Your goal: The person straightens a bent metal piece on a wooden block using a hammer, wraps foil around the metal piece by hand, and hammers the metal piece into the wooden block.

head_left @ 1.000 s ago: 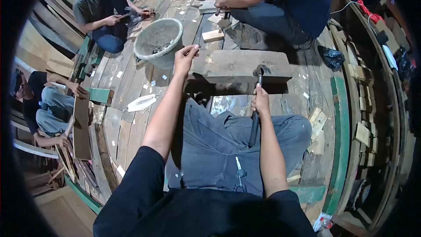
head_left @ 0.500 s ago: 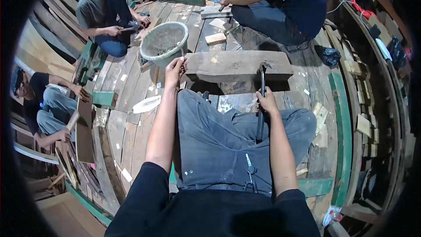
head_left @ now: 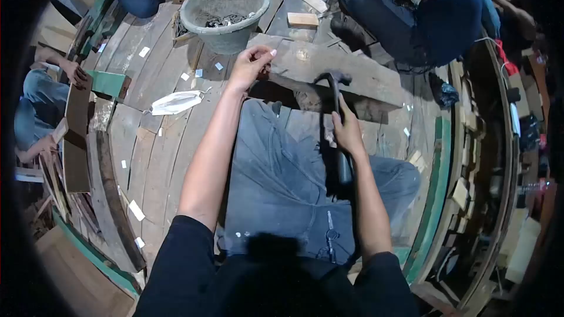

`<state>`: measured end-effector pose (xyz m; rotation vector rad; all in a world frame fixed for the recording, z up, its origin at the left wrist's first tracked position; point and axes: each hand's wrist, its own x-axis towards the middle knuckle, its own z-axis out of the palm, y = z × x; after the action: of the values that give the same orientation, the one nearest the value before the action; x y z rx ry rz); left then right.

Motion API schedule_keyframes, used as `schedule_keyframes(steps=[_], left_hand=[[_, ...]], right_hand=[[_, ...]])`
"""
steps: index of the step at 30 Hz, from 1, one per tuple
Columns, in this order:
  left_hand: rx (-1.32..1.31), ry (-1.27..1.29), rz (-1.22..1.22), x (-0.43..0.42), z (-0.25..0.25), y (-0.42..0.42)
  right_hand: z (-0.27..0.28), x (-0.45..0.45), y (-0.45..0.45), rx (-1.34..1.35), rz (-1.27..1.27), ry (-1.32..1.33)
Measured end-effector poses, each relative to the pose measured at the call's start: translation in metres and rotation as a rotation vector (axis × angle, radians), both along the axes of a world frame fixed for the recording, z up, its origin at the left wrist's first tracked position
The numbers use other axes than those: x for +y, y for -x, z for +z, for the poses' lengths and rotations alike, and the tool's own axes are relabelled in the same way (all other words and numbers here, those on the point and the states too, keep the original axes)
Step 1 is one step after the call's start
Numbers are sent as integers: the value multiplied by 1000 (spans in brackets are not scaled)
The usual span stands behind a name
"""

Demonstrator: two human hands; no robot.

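Observation:
My left hand (head_left: 251, 68) is closed, fingertips pinched together, at the left end of a thick wooden beam (head_left: 335, 69); whatever it pinches is too small to make out. My right hand (head_left: 348, 129) is wrapped round the handle of a claw hammer (head_left: 336, 91), whose dark head is raised over the beam's near edge. The beam lies crosswise in front of my crossed legs. Just beyond my left hand stands a grey bucket (head_left: 229, 38) with small dark pieces inside.
A white face mask (head_left: 176, 103) lies on the plank floor (head_left: 138, 135). Co-workers sit at the upper left, left and upper right. A small wood block (head_left: 302, 20) lies behind the beam. Green timber (head_left: 432, 199) runs along the right, with stacked wood pieces beyond it.
The view has tilted down and turned, so the bucket looks nearer and higher. The hammer head has come lower and left relative to the beam. My left hand stays pinched near the beam's left end.

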<state>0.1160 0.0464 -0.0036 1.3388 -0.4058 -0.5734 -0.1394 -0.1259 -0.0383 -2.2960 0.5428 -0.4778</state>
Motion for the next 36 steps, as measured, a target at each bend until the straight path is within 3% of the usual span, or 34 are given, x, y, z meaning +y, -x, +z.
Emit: schedule_keyframes(steps=[1,2,3,5,6,7,9,10,12,13,14,17,18,22,23,25,27,30,31,33,35,36], left_hand=[[-31,-27,-4,-4,-5,-2],[-69,-63,-20,-6,-14,-8],[-118,-103,-34,-8,-19,-13],[-58,-87,76,-2,-23,-11],[-83,-91,61,4,-18,-12],[-93,-98,54,13,-15,-9],[10,-30,21,17,-17,-10],[43,-48,-6,17,-14,-11],[76,-74,-33,7,-16,-12],[87,-118,-70,3,-15,-12],[95,-159,-106,0,-14,-11],[55,-150,-310,-6,-20,-13],[63,-188,-321,-5,-15,-5],[141,-272,-356,4,-18,-10],[123,-265,-328,4,-16,-11],[87,-258,-287,2,-18,-13],[150,-287,-251,-3,-19,-15],[-27,-406,-271,-8,-9,-7],[2,-444,-287,-9,2,1],[-55,-473,-304,-8,-9,0],[-51,-495,-322,-9,-3,3],[8,-484,-309,-9,-2,2]], right_hand=[[8,-17,-32,60,12,30],[-20,-54,-72,-86,64,110],[9,-68,-111,86,39,-97],[19,-89,-172,-63,-117,-18],[45,-75,-172,-172,-90,-306],[75,-57,-167,-266,-59,-597],[75,-32,-142,-541,-18,-683],[70,-23,-117,-466,-67,-575],[41,-4,-63,-255,-258,-653],[7,3,-37,-327,-198,-783],[-1,22,-10,-312,-173,-748],[-1,35,2,-229,-243,-1093],[0,37,-6,-271,-315,-1100],[30,9,-3,-607,-155,-1097],[39,3,-3,-639,-275,-1061],[41,-18,1,-660,-263,-809],[20,-29,6,-704,-363,-886],[-36,-24,7,-756,-418,-1250],[-26,-10,5,-731,-444,-1382],[-20,-2,1,-837,-141,-1766],[-11,-9,-5,-973,1,-2085],[-10,-11,-5,-1051,117,-2155]])
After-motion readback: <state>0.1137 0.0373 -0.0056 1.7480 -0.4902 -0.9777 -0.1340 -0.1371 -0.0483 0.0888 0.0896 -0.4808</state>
